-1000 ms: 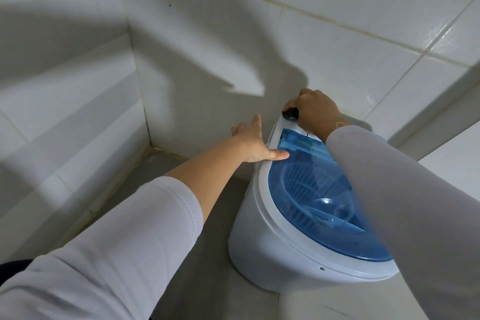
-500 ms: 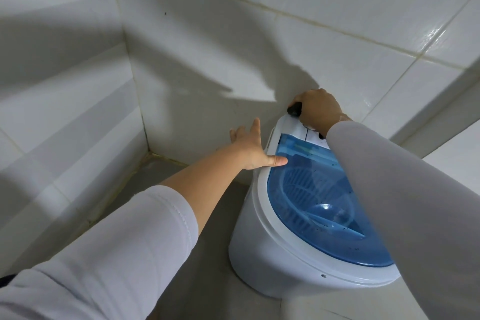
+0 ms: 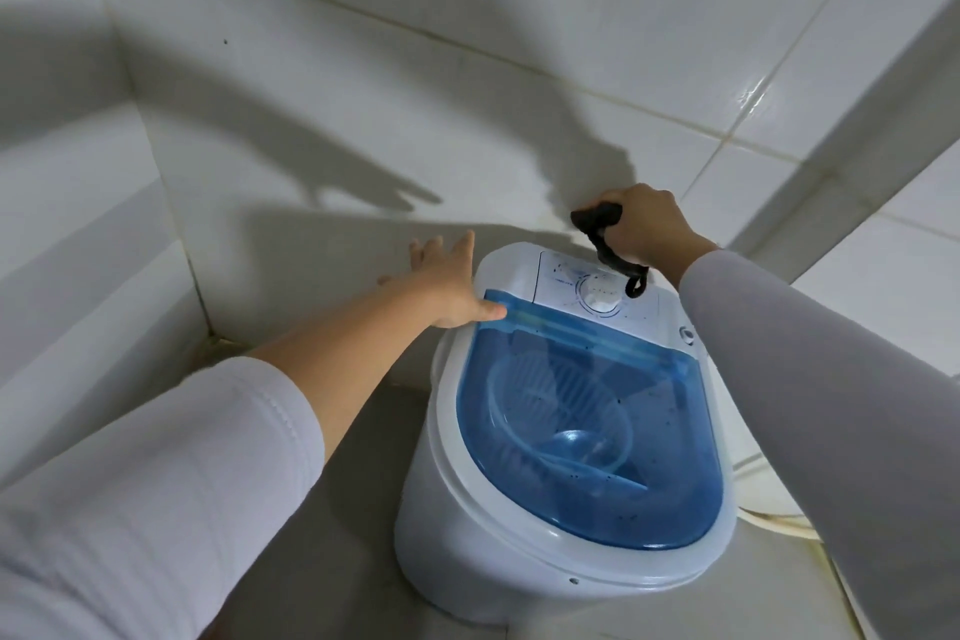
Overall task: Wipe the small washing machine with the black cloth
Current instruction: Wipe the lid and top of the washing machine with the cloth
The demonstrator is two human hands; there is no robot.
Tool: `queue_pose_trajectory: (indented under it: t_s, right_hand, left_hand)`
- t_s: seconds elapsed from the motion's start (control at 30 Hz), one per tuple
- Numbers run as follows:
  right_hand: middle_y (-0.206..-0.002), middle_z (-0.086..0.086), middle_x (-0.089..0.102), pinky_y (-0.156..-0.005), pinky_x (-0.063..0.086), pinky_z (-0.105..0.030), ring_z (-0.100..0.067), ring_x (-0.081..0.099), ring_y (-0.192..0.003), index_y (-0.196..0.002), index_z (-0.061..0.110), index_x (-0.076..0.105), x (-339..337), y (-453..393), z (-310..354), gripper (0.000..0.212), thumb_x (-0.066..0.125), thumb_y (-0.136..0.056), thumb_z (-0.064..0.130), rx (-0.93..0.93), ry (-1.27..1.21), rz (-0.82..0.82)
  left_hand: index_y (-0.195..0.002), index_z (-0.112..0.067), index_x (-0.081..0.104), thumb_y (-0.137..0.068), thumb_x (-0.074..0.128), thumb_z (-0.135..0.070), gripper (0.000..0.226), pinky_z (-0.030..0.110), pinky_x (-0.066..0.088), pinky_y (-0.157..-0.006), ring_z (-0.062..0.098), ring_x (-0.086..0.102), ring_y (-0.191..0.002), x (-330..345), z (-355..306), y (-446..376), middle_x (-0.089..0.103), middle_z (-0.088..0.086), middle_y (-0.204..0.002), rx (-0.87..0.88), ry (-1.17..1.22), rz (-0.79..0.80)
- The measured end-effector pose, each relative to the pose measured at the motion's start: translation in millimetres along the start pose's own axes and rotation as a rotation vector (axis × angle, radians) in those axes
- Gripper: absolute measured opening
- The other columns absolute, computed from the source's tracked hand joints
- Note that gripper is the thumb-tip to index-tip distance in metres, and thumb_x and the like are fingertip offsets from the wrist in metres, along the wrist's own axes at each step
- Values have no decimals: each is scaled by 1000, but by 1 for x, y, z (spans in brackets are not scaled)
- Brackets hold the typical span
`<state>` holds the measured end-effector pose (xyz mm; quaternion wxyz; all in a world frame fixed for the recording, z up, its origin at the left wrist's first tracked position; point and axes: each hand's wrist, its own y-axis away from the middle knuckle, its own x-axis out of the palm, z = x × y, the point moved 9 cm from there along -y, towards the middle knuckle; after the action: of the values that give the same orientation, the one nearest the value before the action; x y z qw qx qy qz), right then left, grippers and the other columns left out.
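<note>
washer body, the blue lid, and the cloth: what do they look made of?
Washing machine body: looks like moulded white plastic, smooth and semi-gloss, with soft highlights and rounded seams.
Blue lid: translucent tinted plastic, glossy; the ribbed tub shows through it.
Black cloth: soft matte fabric, limp and twisted, dangling from the right hand. The fibre type cannot be told.
</note>
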<state>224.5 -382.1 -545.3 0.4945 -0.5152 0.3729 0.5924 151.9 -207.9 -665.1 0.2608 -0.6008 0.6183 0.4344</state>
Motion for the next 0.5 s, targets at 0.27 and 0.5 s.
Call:
queue_pose_trajectory:
  t_s: [0.27,0.5]
  right_hand:
    - [-120,-18,59,-84,42,-32,-36,55,-110,-122,18,61,28,-1,8,36,47,-89,15,21,93,59]
    - [-119,-16,61,-79,37,-30,-35,54,-110,-118,12,61,35,-3,20,35,48,-87,19,25,176,35]
  left_hand:
    - [-153,-26,-5,-77,66,-58,108,61,21,-113,32,-3,-148,4,7,-2,8,10,-159,1,34,-6]
    - [-152,-28,-6,-77,65,-60,108,63,20,-113,30,-5,-149,5,10,-1,5,8,-160,1,52,-11]
